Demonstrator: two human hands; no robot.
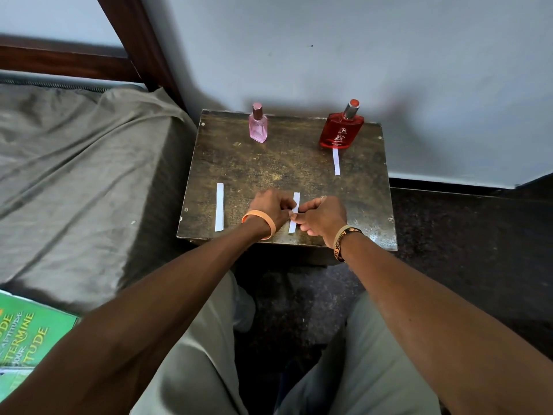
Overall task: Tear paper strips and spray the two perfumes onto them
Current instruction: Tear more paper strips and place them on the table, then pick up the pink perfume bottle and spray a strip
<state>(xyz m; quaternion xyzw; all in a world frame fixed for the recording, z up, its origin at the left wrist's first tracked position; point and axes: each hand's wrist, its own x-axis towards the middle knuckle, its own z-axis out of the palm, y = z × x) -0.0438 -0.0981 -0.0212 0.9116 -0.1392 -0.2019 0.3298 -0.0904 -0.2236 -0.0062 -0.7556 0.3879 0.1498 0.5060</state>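
Observation:
A white paper strip (296, 200) stands lengthwise over the near middle of the small dark table (269, 163). My left hand (270, 206) and my right hand (321, 215) both pinch it at its middle, fingertips almost touching. A longer strip (219, 206) lies flat near the table's left edge. A short strip (336, 161) lies in front of the red perfume bottle (341, 131) at the back right. The small pink perfume bottle (258, 125) stands at the back left, cap on.
A bed with a grey sheet (74, 175) runs along the left, touching the table. A green book (27, 333) lies at its near corner. The wall (359, 55) is right behind the bottles. Dark floor (463, 250) spreads to the right.

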